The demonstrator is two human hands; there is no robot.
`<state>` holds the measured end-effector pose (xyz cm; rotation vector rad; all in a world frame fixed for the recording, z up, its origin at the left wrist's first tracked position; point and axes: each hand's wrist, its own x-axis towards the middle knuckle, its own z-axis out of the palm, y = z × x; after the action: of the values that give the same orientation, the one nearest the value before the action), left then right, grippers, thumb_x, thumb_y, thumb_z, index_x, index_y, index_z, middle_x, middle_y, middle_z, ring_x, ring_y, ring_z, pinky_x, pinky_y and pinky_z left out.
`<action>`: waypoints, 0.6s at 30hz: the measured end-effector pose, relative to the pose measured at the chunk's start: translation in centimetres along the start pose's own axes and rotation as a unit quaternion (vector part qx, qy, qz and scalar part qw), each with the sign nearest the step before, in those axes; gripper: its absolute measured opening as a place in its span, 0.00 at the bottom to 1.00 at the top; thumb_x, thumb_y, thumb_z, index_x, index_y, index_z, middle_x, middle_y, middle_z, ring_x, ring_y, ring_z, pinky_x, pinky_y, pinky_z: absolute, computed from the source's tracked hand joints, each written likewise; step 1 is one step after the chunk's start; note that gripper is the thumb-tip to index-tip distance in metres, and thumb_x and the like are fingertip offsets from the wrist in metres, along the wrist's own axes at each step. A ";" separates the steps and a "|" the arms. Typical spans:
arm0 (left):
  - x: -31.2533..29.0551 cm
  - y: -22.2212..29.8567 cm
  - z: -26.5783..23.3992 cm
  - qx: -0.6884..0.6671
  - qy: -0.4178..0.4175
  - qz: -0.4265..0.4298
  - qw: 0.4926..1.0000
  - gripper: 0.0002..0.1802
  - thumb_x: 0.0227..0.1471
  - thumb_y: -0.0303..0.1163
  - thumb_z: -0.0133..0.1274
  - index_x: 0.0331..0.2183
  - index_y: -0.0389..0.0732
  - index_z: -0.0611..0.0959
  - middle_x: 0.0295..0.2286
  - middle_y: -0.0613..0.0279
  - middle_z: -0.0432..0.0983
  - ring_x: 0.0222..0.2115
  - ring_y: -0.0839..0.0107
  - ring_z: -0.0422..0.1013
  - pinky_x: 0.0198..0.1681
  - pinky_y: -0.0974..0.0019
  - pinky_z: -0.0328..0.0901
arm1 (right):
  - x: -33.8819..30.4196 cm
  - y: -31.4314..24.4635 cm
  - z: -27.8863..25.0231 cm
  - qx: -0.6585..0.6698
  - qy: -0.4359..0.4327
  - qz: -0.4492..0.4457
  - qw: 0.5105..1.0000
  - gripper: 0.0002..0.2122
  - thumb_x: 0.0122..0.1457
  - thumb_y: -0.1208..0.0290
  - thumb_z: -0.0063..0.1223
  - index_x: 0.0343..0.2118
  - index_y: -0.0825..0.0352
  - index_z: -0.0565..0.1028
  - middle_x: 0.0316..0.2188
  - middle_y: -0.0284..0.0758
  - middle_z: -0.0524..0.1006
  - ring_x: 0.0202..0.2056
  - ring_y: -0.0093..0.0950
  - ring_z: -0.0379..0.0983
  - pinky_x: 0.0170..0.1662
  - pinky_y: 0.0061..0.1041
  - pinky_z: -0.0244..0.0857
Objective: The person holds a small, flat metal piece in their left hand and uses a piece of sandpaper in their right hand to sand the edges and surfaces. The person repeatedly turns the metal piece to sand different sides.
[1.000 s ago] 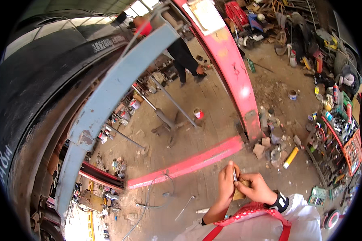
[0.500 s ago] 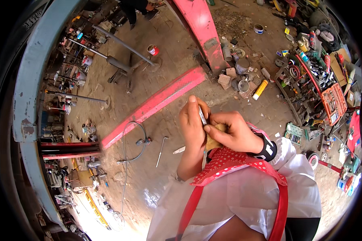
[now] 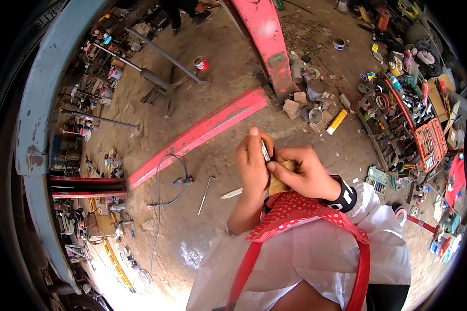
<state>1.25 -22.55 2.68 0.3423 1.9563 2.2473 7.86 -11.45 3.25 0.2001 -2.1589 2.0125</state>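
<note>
Close together in front of my polka-dot apron [image 3: 288, 212], both hands work on small things. My left hand [image 3: 251, 166] is closed, thumb up, around a small silvery metal piece [image 3: 265, 152]; only a narrow strip of it shows between the hands. My right hand [image 3: 303, 171] pinches a tan, folded, cloth-like piece [image 3: 281, 185], its thumb tip close to the lower end of the metal. Fingers hide most of both items. I cannot tell exactly what the metal piece is.
A red steel beam [image 3: 202, 136] crosses the floor ahead, joining a red post [image 3: 264, 46]. On the floor lie a cable [image 3: 184, 194], a thin metal rod [image 3: 206, 196] and a yellow tube [image 3: 337, 122]. At right, an orange socket set [image 3: 430, 142] lies among cluttered tools.
The view has shifted slightly. My hands keep the same grip, and a little less of the metal piece shows between them.
</note>
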 end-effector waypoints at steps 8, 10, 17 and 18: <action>0.0 0.0 0.2 -0.013 -0.004 -0.019 1.000 0.27 0.62 0.43 0.36 0.15 0.39 0.68 0.13 0.67 0.61 0.16 0.80 0.57 0.20 0.72 0.52 | -0.2 0.3 0.1 -0.012 0.025 -0.033 0.999 0.10 0.55 0.73 0.52 0.20 0.71 0.68 0.12 0.39 0.64 0.15 0.28 0.59 0.20 0.27 0.55; -0.1 0.1 0.1 -0.029 -0.007 -0.026 0.999 0.27 0.63 0.43 0.36 0.15 0.39 0.68 0.13 0.67 0.61 0.16 0.80 0.57 0.20 0.72 0.52 | -0.7 0.7 0.5 -0.011 0.030 -0.037 0.999 0.10 0.55 0.73 0.52 0.20 0.71 0.68 0.12 0.39 0.63 0.15 0.28 0.58 0.20 0.27 0.55; -0.3 0.5 0.2 -0.035 0.004 -0.020 0.999 0.27 0.62 0.42 0.36 0.15 0.39 0.67 0.13 0.67 0.62 0.14 0.80 0.57 0.17 0.72 0.52 | -0.6 0.7 0.5 0.008 0.032 -0.037 0.999 0.10 0.55 0.73 0.52 0.20 0.71 0.68 0.12 0.38 0.63 0.14 0.27 0.58 0.20 0.27 0.55; -0.4 0.5 0.2 -0.039 0.000 -0.020 0.999 0.27 0.62 0.42 0.36 0.15 0.39 0.68 0.13 0.67 0.61 0.14 0.80 0.57 0.17 0.72 0.52 | -1.0 0.7 0.6 0.003 0.028 -0.030 0.999 0.10 0.55 0.73 0.52 0.20 0.71 0.68 0.12 0.38 0.63 0.14 0.27 0.58 0.20 0.27 0.55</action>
<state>1.65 -22.57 3.20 0.2931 1.8522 2.2907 8.60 -12.05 2.31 0.2051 -2.0884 1.9678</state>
